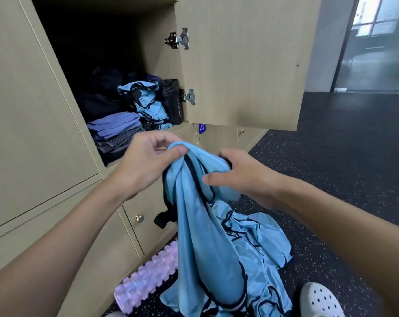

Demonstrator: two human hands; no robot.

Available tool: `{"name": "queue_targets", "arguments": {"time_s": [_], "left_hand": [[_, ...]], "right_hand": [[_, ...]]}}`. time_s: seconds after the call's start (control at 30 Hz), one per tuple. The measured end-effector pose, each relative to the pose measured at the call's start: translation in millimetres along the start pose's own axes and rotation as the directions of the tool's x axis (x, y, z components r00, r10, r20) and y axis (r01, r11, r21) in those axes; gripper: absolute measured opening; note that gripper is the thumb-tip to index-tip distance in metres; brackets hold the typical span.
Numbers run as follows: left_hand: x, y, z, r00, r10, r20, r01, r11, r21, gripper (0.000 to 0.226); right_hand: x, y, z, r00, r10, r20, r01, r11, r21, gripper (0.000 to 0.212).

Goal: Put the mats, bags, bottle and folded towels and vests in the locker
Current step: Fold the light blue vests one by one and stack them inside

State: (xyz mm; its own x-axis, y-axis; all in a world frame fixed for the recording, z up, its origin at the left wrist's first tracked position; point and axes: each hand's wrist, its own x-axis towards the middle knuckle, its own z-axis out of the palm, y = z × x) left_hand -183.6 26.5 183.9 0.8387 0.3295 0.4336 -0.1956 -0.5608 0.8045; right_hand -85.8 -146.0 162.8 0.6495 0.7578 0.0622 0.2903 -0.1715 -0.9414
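Note:
A light blue vest with dark trim hangs in front of me, its lower part bunched on the floor. My left hand pinches its top edge between thumb and fingers. My right hand grips the bunched fabric just to the right. The open locker holds folded purple and grey towels, crumpled blue vests, a black sport bottle at its right side and dark bags at the back.
The locker door stands open to the right. A pink ridged foam roller lies on the dark speckled floor by the lower lockers. A white clog shows at the bottom right. A glass door is far right.

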Motion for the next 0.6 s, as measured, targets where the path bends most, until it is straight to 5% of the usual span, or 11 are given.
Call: {"name": "queue_targets", "arguments": {"time_s": [0.23,0.33,0.47,0.6], "left_hand": [[7.8,-15.3,-21.0,0.980,-0.100,-0.172,0.115,0.990,0.082,0.010],[0.9,-11.6,-17.1,0.994,-0.112,-0.013,0.113,0.979,0.168,0.009],[-12.7,6.5,-9.6,0.946,-0.104,0.307,0.085,0.994,0.075,0.066],[-21.6,14.8,8.4,0.966,-0.065,0.252,0.024,0.986,0.163,0.072]], "right_hand": [[-3.6,-11.1,-1.4,0.996,-0.024,-0.088,0.043,0.975,0.217,0.024],[-3.2,-16.2,-1.8,0.987,-0.062,-0.145,0.106,0.943,0.316,0.023],[-2.2,-16.5,3.9,0.988,-0.061,-0.144,0.109,0.930,0.350,0.010],[0.2,-17.4,5.8,0.989,-0.063,-0.134,0.117,0.886,0.450,0.011]]}}
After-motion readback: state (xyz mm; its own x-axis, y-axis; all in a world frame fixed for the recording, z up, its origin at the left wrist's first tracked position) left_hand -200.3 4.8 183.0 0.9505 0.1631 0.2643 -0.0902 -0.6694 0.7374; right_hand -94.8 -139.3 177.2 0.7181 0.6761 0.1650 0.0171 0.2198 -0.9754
